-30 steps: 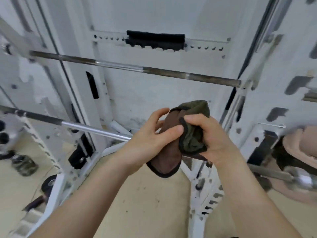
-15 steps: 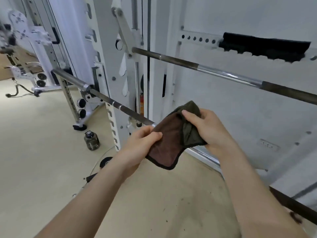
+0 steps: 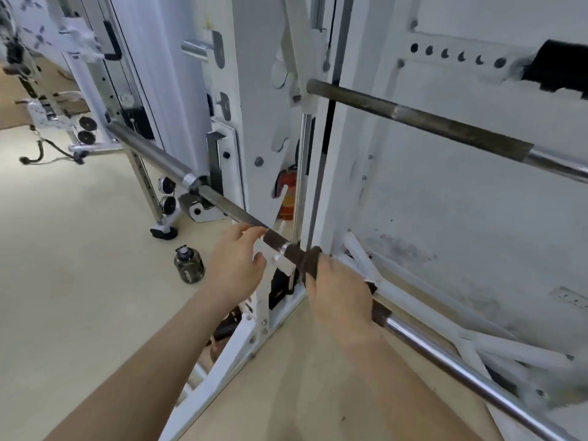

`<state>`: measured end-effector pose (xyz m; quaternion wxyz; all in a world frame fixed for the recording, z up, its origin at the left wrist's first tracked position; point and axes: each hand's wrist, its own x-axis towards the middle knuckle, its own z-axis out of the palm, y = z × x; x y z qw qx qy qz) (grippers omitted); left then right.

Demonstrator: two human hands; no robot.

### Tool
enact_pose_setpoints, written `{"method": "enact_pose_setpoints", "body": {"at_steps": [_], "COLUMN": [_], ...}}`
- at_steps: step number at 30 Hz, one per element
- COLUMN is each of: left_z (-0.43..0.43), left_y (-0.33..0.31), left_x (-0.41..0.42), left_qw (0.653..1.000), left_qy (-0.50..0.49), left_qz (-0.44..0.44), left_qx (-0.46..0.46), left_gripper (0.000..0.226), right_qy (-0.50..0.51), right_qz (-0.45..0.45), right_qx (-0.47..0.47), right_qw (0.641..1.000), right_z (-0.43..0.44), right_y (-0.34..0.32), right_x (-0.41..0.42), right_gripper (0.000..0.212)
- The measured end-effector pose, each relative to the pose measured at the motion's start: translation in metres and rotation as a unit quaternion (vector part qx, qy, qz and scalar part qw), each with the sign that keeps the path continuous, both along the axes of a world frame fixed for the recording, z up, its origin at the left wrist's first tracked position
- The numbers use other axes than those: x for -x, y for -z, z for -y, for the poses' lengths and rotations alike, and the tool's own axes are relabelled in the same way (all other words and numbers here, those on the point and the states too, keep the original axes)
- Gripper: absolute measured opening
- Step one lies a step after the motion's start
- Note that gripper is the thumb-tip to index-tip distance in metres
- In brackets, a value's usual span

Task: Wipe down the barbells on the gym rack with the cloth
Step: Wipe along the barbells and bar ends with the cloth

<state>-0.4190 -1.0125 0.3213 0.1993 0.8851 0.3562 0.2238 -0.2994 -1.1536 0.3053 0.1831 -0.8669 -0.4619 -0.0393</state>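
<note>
Cloth (image 3: pixel 307 261) dark brown; rack (image 3: pixel 273 128) white; floor (image 3: pixel 79 281) beige.

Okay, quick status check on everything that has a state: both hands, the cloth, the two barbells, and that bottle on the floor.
Lower barbell: racked, both hands on it.
Upper barbell: racked, nothing touching it.
Cloth: wrapped round the lower barbell, mostly hidden under the right hand.
Right hand: grips the cloth onto the lower barbell.
Left hand: open, fingertips on the lower barbell, thumb apart below.
Bottle: upright on the floor, capped.
</note>
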Motion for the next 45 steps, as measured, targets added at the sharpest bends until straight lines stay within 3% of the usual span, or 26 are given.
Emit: {"method": "enact_pose_setpoints", "body": {"at_steps": [3,7,9,11,13,15,17,19,21,25,27,31,35,39,42,45], "left_z": [-0.049,-0.109,-0.140,-0.166,-0.190,-0.221,-0.249,-0.271,-0.285,-0.313,-0.329,-0.360,-0.395,-0.427,-0.443,-0.443], "left_y": [0.011,0.011,0.001,-0.020,-0.054,-0.081,-0.097,-0.109,-0.120,-0.142,-0.154,-0.177,-0.195,-0.200,-0.181,-0.161], "left_x": [0.016,0.044,0.049,0.049,0.046,0.043,0.039,0.032,0.022,-0.001,-0.015,-0.049,-0.084,-0.130,-0.172,-0.204], "left_qw": [0.999,0.996,0.995,0.989,0.974,0.947,0.917,0.893,0.882,0.902,0.915,0.937,0.946,0.967,0.945,0.902], "left_qy": [0.034,0.082,0.095,0.112,0.122,0.152,0.177,0.151,0.094,-0.035,-0.073,-0.057,0.025,0.153,0.237,0.325], "left_qz": [-0.034,-0.014,0.018,0.094,0.149,0.141,0.134,0.189,0.248,0.275,0.267,0.268,0.286,0.201,0.118,0.008], "left_qx": [-0.023,-0.042,-0.036,0.005,0.118,0.243,0.332,0.381,0.389,0.331,0.293,0.217,0.150,-0.044,-0.194,-0.285], "left_gripper": [0.054,0.055,0.052,0.051,0.048,0.032,0.021,0.035,0.025,0.041,0.051,0.054,0.050,0.032,0.021,0.049], "right_qy": [0.045,0.006,-0.069,-0.148,-0.170,-0.157,-0.148,-0.140,-0.129,-0.084,-0.079,-0.046,0.041,0.132,0.195,0.197], "right_qz": [0.049,0.069,-0.034,-0.181,-0.309,-0.433,-0.464,-0.460,-0.451,-0.410,-0.384,-0.348,-0.390,-0.421,-0.411,-0.299], "right_qx": [0.032,0.027,-0.026,-0.102,-0.189,-0.278,-0.323,-0.337,-0.332,-0.296,-0.298,-0.316,-0.390,-0.489,-0.518,-0.587], "right_qw": [0.997,0.997,0.997,0.967,0.917,0.843,0.811,0.809,0.818,0.859,0.870,0.881,0.833,0.752,0.724,0.726], "right_z": [-0.057,-0.137,-0.166,-0.188,-0.210,-0.235,-0.261,-0.290,-0.319,-0.361,-0.377,-0.406,-0.440,-0.477,-0.498,-0.511], "right_y": [-0.001,-0.008,-0.017,-0.037,-0.065,-0.092,-0.110,-0.120,-0.121,-0.130,-0.135,-0.141,-0.139,-0.130,-0.131,-0.137], "right_x": [0.014,0.042,0.057,0.070,0.070,0.061,0.046,0.040,0.043,0.047,0.045,0.038,0.022,0.002,-0.009,-0.026], "right_gripper": [0.034,0.041,0.036,0.031,0.024,0.019,0.019,0.016,0.026,0.068,0.072,0.076,0.073,0.066,0.065,0.064]}}
